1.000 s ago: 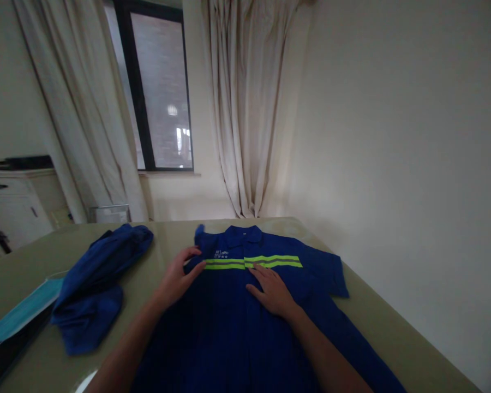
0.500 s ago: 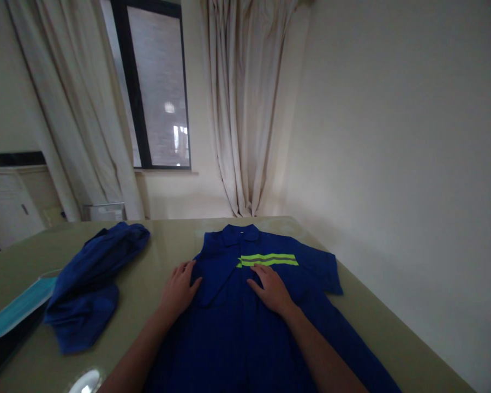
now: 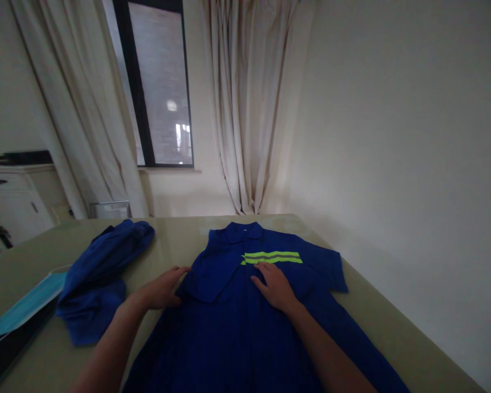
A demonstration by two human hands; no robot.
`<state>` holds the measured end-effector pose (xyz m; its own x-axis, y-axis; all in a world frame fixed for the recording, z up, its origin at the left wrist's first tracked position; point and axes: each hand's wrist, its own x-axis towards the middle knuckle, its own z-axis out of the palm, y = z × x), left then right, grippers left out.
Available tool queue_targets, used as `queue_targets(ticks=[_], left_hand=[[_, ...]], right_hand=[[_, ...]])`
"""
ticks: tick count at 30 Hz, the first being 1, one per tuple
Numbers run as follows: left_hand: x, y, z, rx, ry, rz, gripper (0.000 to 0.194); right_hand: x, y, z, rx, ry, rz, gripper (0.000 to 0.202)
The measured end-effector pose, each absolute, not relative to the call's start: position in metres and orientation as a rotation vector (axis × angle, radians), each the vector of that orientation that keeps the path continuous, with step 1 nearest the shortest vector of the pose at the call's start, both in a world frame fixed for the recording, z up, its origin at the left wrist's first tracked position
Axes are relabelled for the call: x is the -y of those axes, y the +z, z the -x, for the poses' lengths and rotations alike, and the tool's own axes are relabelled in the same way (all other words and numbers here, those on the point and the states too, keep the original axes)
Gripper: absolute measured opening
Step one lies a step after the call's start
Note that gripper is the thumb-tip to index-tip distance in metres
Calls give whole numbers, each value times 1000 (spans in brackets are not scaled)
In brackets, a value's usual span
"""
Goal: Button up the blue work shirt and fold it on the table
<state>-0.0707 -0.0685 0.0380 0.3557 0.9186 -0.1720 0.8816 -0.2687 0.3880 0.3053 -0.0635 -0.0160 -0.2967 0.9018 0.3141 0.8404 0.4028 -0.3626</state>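
A blue garment (image 3: 237, 333) with a collar and a yellow-green reflective stripe (image 3: 273, 257) lies spread on the table (image 3: 393, 311). Its right sleeve points out to the right, while the left side is folded inward over the chest. At that folded left edge is my left hand (image 3: 163, 289), fingers apart, thumb near the cloth; no cloth shows clearly between its fingers. My right hand (image 3: 275, 286) rests on the chest just below the stripe, its fingers spread flat.
On the left lies a crumpled blue cloth (image 3: 98, 284), beside a light-blue face mask (image 3: 27, 305) over a dark flat object (image 3: 20, 344). A wall (image 3: 413, 164) runs along the right. Curtains (image 3: 245, 109) and a white cabinet (image 3: 16, 196) stand behind.
My left hand has moved left to the garment's outer edge, and the folded left part now spreads farther left. My right hand stays on the chest. The view has shifted slightly.
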Motion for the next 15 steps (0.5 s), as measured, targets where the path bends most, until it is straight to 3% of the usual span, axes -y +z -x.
queue_targets(ticks=[7,15], left_hand=[[68,25,43,-1628,33,-2326,106],[58,12,47,-1840,470,-2250,73]], right_hand=[[65,-14,-305,2208,194,1477,47],[65,-11,-305,2211,213,1502,49]])
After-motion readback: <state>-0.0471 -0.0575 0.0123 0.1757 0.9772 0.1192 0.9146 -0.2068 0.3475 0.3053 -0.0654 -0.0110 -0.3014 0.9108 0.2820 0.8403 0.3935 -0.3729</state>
